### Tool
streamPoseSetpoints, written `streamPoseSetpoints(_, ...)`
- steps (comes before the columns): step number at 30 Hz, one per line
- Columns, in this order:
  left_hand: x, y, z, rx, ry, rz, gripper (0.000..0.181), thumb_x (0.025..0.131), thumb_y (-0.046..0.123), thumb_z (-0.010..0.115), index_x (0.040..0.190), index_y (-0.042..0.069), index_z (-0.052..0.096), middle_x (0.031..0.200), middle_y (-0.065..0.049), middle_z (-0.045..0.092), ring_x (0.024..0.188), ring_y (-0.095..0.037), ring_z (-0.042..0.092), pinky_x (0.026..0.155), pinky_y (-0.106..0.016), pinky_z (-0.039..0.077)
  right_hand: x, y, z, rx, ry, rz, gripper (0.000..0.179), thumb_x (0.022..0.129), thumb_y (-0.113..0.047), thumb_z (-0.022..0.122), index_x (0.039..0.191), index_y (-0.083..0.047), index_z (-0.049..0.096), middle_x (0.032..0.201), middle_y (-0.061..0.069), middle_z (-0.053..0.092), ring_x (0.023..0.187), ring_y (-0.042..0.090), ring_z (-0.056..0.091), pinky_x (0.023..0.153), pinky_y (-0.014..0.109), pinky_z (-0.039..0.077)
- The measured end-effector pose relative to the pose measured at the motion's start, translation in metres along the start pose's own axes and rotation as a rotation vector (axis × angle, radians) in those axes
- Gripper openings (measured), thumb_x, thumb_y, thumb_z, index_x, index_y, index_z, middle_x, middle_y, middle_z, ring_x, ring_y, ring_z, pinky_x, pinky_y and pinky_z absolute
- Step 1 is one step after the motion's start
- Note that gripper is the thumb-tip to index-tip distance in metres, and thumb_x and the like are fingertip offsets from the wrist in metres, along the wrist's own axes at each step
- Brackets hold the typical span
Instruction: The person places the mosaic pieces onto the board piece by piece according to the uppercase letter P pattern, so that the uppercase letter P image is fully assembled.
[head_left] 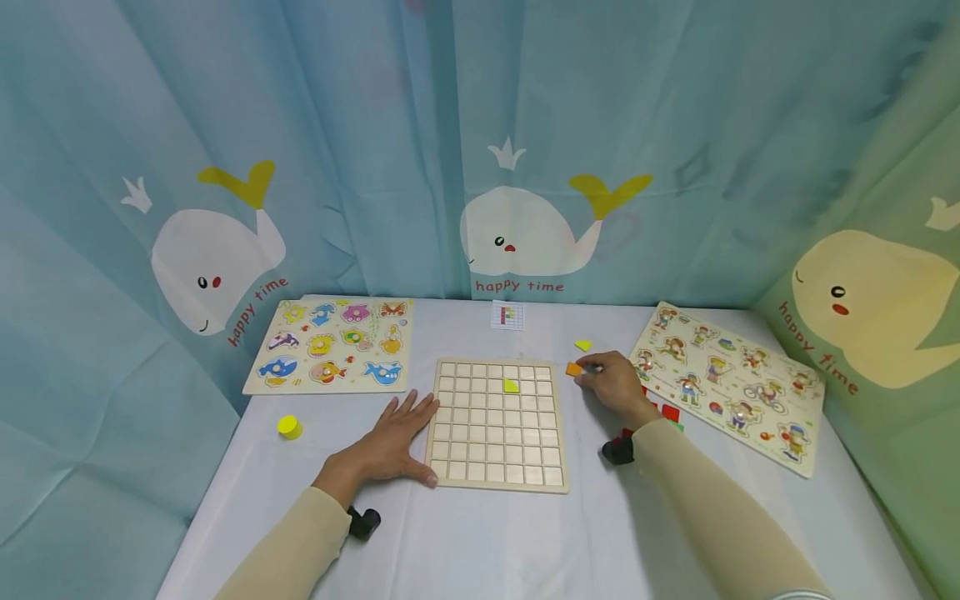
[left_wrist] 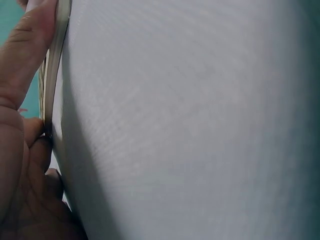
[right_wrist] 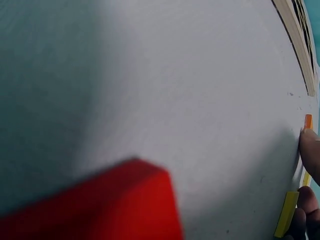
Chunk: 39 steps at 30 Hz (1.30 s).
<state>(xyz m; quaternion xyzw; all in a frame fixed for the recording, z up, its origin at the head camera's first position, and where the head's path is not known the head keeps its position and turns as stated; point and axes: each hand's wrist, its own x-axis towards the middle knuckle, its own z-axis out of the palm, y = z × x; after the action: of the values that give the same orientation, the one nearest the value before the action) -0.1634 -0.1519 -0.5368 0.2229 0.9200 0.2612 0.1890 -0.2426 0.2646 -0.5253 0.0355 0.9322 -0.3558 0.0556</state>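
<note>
My left hand (head_left: 390, 437) lies with spread fingers along the left edge of a wooden grid board (head_left: 497, 489); its thumb (left_wrist: 25, 50) touches the board's side in the left wrist view. One yellow piece with a rounded corner (head_left: 511, 386) sits in a cell in the board's upper part. Right of the board, my right hand (head_left: 617, 385) pinches a small orange tile (head_left: 573, 369) between thumb and fingertips. Close under that hand's other fingers is a yellow piece (right_wrist: 286, 215) in the right wrist view. Another yellow piece (head_left: 583, 344) lies just beyond the orange tile.
Red tiles (head_left: 671, 412) lie partly hidden by the right forearm; a red block (right_wrist: 135, 205) looms near the right wrist camera. A yellow round stack (head_left: 289, 427) stands at left. Picture puzzles flank the board: sea animals (head_left: 300, 357), children (head_left: 701, 358). A pattern card (head_left: 508, 316) lies behind.
</note>
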Motion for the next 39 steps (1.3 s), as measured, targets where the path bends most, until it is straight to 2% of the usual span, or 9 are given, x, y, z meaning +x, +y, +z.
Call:
streamPoseSetpoints(8,0.002,-0.001,0.001,0.011,-0.002,-0.005,0.131,0.066,0.056,0.095,0.169,0.012,0.026,0.177,-0.004,0.018,0.166,-0.029,0.000,0.135,-0.049,-0.005,0.001,0.004,0.005,-0.076,0.042,-0.063,0.032,0.097,-0.012,0.070,0.126,0.001,0.073,0.132,0.028,0.063,0.115,0.041,0.060,0.103,0.057,0.050)
streamPoseSetpoints(15,0.003,-0.001,0.002,0.011,0.004,-0.005,0.131,0.066,0.056,0.096,0.168,0.011,0.027,0.177,-0.004,0.020,0.166,-0.029,0.001,0.135,-0.050,-0.004,-0.002,0.002,0.004,-0.074,0.064,-0.083,0.031,0.099,-0.011,0.069,0.127,0.002,0.072,0.126,0.027,0.065,0.108,0.040,0.061,0.098,0.057,0.051)
streamPoseSetpoints(21,0.002,-0.001,0.001,0.019,-0.006,-0.006,0.130,0.067,0.056,0.095,0.169,0.013,0.026,0.177,-0.003,0.019,0.166,-0.028,0.000,0.136,-0.049,-0.004,-0.005,-0.006,-0.001,-0.014,0.069,-0.047,0.035,0.102,-0.013,0.066,0.135,-0.001,0.067,0.128,0.023,0.067,0.112,0.037,0.061,0.099,0.053,0.052)
streamPoseSetpoints(27,0.000,-0.001,0.000,0.005,-0.004,-0.008,0.130,0.067,0.055,0.095,0.169,0.013,0.025,0.177,-0.004,0.018,0.166,-0.029,0.000,0.135,-0.049,-0.004,-0.006,-0.017,0.000,0.079,0.151,-0.070,0.033,0.104,-0.012,0.064,0.136,-0.006,0.068,0.127,0.023,0.072,0.114,0.037,0.066,0.096,0.050,0.056)
streamPoseSetpoints(32,0.000,0.000,0.000,0.004,-0.003,-0.016,0.130,0.068,0.055,0.095,0.169,0.014,0.025,0.177,-0.002,0.018,0.166,-0.027,-0.001,0.136,-0.048,-0.005,-0.008,-0.030,0.009,0.202,0.181,-0.067,0.032,0.103,-0.011,0.067,0.135,-0.008,0.070,0.127,0.020,0.073,0.112,0.035,0.067,0.089,0.037,0.058)
streamPoseSetpoints(39,0.000,0.000,0.000,0.006,0.000,-0.010,0.129,0.067,0.055,0.095,0.169,0.014,0.026,0.177,-0.003,0.019,0.166,-0.028,0.000,0.136,-0.049,-0.005,-0.011,-0.042,0.021,0.261,0.202,-0.092,0.031,0.101,-0.012,0.072,0.132,-0.010,0.073,0.119,0.018,0.075,0.105,0.030,0.068,0.077,0.024,0.052)
